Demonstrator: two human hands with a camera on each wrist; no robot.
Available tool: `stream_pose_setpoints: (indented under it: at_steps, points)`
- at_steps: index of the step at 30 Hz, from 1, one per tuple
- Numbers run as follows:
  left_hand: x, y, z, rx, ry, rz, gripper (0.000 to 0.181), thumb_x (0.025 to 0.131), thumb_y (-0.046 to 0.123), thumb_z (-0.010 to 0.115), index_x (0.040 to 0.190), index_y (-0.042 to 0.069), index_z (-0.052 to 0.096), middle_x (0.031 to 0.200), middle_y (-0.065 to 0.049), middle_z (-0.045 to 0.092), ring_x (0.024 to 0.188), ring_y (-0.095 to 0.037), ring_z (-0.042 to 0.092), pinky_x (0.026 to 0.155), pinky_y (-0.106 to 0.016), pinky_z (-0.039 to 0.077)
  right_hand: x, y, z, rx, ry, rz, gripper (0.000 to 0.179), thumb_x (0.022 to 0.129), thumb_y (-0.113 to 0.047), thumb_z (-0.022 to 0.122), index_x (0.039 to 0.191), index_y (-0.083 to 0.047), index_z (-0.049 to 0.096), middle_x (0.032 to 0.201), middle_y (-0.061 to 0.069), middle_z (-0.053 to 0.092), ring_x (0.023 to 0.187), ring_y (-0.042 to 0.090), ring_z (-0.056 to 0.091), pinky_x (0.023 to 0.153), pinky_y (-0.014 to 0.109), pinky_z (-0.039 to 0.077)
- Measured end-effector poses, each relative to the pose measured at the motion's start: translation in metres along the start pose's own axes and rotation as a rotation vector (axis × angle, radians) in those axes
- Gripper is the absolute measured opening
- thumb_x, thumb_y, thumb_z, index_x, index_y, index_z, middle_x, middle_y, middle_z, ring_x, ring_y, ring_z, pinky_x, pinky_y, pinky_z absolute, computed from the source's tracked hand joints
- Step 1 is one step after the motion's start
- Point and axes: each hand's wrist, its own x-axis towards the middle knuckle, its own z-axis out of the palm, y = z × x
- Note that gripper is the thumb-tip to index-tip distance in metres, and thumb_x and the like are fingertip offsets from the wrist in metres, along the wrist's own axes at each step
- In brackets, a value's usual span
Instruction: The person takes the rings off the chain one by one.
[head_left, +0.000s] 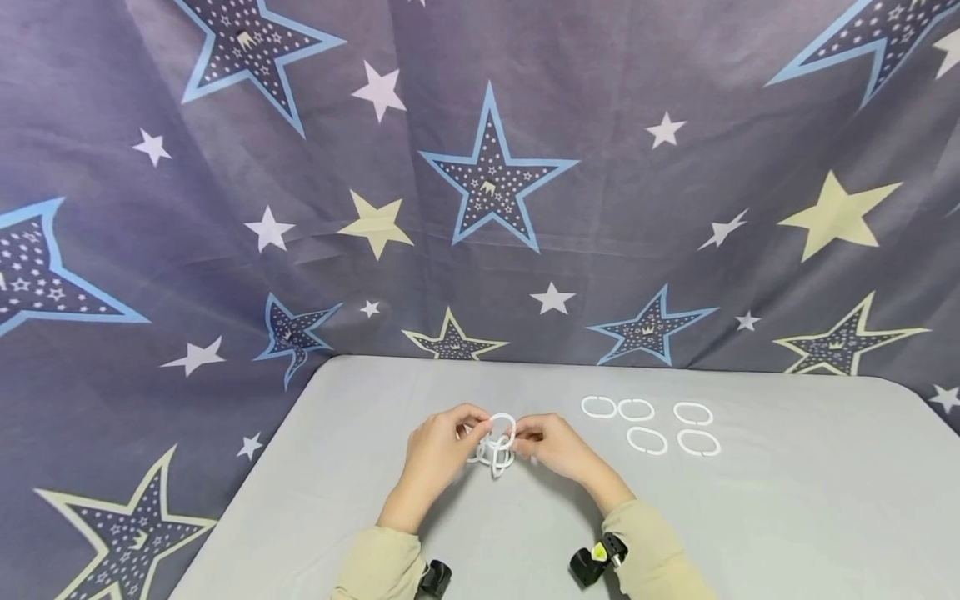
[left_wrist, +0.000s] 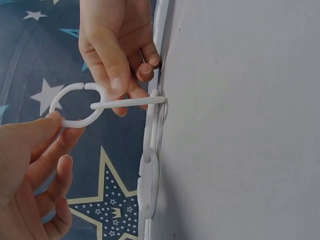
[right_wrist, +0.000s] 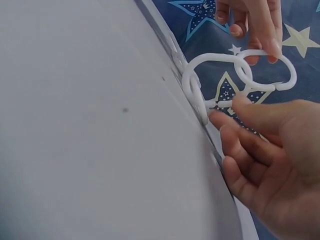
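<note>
The curtain [head_left: 600,275] stands behind the table [head_left: 787,475] and along its left; over the table, left of its middle, the chain [head_left: 497,457] is between the left hand [head_left: 438,446] and right hand [head_left: 558,446]; right and far of the hands, five loose rings [head_left: 637,420] lie on the table, three far, two near.

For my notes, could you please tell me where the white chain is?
In the head view, the white chain is at lower centre, between the left hand and right hand, left of five loose links.

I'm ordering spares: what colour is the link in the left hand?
White; the link shows best in the left wrist view.
</note>
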Motion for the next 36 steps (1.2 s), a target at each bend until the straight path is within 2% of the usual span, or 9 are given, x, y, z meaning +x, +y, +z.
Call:
stream_pose_setpoints:
  at_steps: [5, 12, 14, 19, 25, 31, 36]
  points:
    - [0.000, 0.002, 0.002, 0.010, 0.033, -0.006, 0.010, 0.091, 0.036, 0.071, 0.096, 0.028, 0.075, 0.081, 0.021, 0.068, 0.066, 0.001, 0.056, 0.063, -0.028, 0.045, -0.009, -0.002, -0.004, -0.022, 0.084, 0.058, 0.013, 0.090, -0.006, 0.070, 0.101, 0.001, 0.072, 0.084, 0.009, 0.071, 0.067, 0.013, 0.062, 0.061, 0.026, 0.052]
    - [-0.001, 0.002, 0.002, 0.007, 0.044, -0.007, 0.011, 0.091, 0.037, 0.071, 0.095, 0.028, 0.074, 0.082, 0.020, 0.069, 0.068, 0.001, 0.058, 0.064, -0.030, 0.045, -0.020, -0.015, -0.005, -0.037, 0.180, 0.012, 0.011, 0.088, -0.003, 0.070, 0.095, 0.005, 0.072, 0.076, 0.006, 0.070, 0.060, 0.014, 0.060, 0.054, 0.027, 0.049]
    - [-0.001, 0.002, 0.002, 0.006, 0.047, -0.009, 0.010, 0.091, 0.037, 0.071, 0.094, 0.028, 0.074, 0.082, 0.020, 0.069, 0.068, 0.001, 0.057, 0.064, -0.030, 0.045, -0.022, -0.019, -0.001, -0.047, 0.199, 0.037, 0.011, 0.087, -0.003, 0.071, 0.094, 0.005, 0.072, 0.075, 0.004, 0.069, 0.061, 0.013, 0.060, 0.054, 0.026, 0.049]
    - [-0.001, 0.002, 0.002, 0.005, 0.045, -0.007, 0.011, 0.091, 0.038, 0.071, 0.095, 0.028, 0.074, 0.082, 0.021, 0.069, 0.068, 0.001, 0.057, 0.064, -0.030, 0.045, -0.027, -0.026, 0.012, -0.045, 0.222, 0.129, 0.009, 0.084, -0.004, 0.075, 0.090, 0.002, 0.073, 0.075, 0.003, 0.070, 0.061, 0.012, 0.060, 0.055, 0.025, 0.049]
    - [-0.001, 0.003, 0.002, -0.006, 0.042, -0.007, 0.012, 0.090, 0.038, 0.071, 0.095, 0.028, 0.074, 0.082, 0.021, 0.069, 0.069, 0.000, 0.058, 0.065, -0.031, 0.046, -0.029, -0.031, 0.024, -0.008, 0.244, 0.186, 0.013, 0.081, -0.008, 0.079, 0.087, 0.001, 0.072, 0.070, 0.003, 0.068, 0.055, 0.018, 0.062, 0.049, 0.025, 0.049]
    - [-0.001, 0.004, 0.002, -0.018, 0.037, -0.014, 0.010, 0.091, 0.038, 0.071, 0.095, 0.028, 0.074, 0.081, 0.021, 0.069, 0.071, 0.001, 0.059, 0.066, -0.032, 0.046, -0.027, -0.033, 0.032, -0.026, 0.269, 0.180, 0.016, 0.081, -0.013, 0.081, 0.084, 0.000, 0.073, 0.068, 0.002, 0.067, 0.054, 0.014, 0.060, 0.049, 0.024, 0.048]
    - [0.000, 0.005, 0.002, -0.036, 0.036, -0.021, 0.009, 0.090, 0.035, 0.073, 0.094, 0.028, 0.074, 0.080, 0.021, 0.069, 0.070, 0.000, 0.058, 0.066, -0.033, 0.046, -0.028, -0.032, 0.034, -0.041, 0.290, 0.188, 0.012, 0.081, -0.011, 0.079, 0.081, -0.001, 0.073, 0.068, 0.002, 0.067, 0.053, 0.009, 0.057, 0.049, 0.023, 0.048]
